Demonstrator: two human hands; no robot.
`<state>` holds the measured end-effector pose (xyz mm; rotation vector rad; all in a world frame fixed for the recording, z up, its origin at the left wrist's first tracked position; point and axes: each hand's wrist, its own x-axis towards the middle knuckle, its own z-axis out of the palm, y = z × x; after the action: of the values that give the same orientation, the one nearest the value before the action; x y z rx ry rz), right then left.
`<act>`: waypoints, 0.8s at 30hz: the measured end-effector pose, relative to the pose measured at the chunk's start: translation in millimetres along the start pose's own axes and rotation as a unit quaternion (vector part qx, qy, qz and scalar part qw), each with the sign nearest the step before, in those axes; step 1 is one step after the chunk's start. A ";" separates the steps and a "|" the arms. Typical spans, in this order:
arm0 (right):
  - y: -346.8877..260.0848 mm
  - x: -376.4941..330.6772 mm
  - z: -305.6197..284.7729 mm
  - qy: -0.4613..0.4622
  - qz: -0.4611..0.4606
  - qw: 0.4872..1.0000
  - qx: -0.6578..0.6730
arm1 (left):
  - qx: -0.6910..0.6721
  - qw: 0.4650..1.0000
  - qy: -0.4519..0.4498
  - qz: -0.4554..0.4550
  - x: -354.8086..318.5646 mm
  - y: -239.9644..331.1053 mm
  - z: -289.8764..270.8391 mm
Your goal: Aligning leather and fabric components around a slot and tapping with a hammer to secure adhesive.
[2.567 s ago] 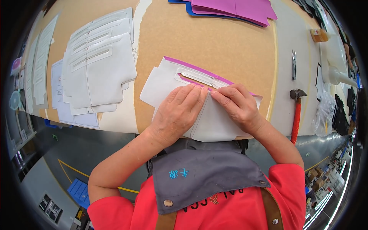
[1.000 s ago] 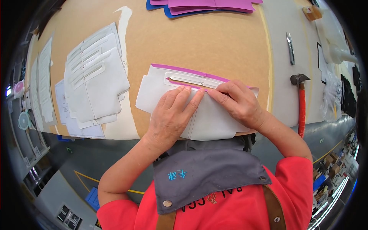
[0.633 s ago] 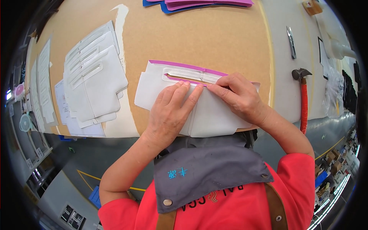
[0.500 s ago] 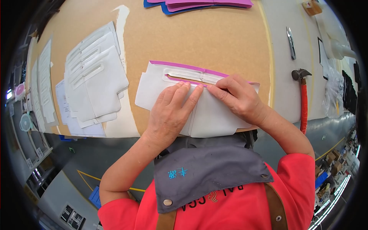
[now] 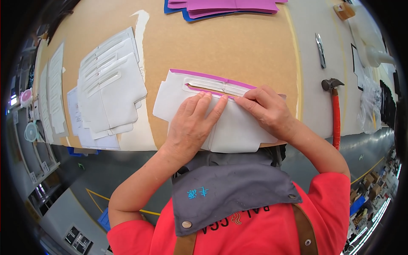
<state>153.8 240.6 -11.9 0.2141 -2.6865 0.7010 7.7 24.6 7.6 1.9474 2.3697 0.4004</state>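
A white panel (image 5: 238, 131) with a magenta border lies flat at the table's near edge. Its long narrow slot (image 5: 212, 89) has pale strips along the far side and a magenta edge along the near side. My left hand (image 5: 189, 117) rests on the panel, fingers stretched, fingertips pressing at that near edge. Further right along the same edge, my right hand (image 5: 270, 112) is closed, its thumb on the magenta edge and its fingers bent over the slot's right end. The fingers hide that end, and the thumb and index finger appear to pinch the panel there.
Left of the panel lies a fanned stack of similar white slotted panels (image 5: 114, 93) on paper sheets. Magenta and blue pieces (image 5: 229, 6) sit at the far edge. To the right are a red-handled hammer (image 5: 335, 110), snips (image 5: 320, 51) and a clear plastic bag (image 5: 369, 110).
The view has shifted slightly, so the table things appear a little further right. My right thumb has slid slightly right along the magenta edge; my left hand stays pressed on the panel.
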 end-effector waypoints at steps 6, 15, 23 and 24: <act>0.3 0.6 -2.3 0.004 -0.084 0.993 -0.077 | -0.013 1.000 -0.004 -0.003 0.8 2.5 -1.2; 4.2 -9.3 -1.3 0.016 0.006 1.000 -0.008 | 0.035 0.999 0.000 -0.003 1.3 17.8 1.2; 2.7 -5.7 -7.6 0.019 -0.074 0.995 -0.070 | 0.001 0.999 -0.018 -0.034 4.9 30.1 4.3; 3.1 -6.2 -7.8 0.019 -0.068 0.995 -0.067 | 0.017 0.999 -0.013 -0.032 5.0 30.0 6.5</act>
<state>161.1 247.5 -9.3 0.3417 -2.6398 0.4768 36.6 35.8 8.7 1.8714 2.4313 0.3310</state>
